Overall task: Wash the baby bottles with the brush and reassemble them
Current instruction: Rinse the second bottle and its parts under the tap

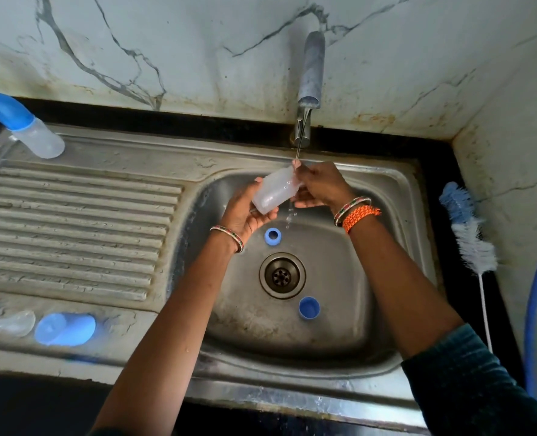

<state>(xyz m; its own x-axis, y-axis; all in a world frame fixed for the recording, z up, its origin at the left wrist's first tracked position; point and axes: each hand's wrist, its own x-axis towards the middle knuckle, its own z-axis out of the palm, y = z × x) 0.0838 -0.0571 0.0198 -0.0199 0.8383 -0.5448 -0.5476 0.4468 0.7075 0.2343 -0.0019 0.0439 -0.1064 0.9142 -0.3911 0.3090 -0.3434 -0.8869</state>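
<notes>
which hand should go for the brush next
Right, probably. The brush lies on the counter right of the sink, beside the right hand. The left hand cradles the bottle.

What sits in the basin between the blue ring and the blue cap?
The round metal drain, seen in the head view, lies between the blue ring and blue cap.
</notes>
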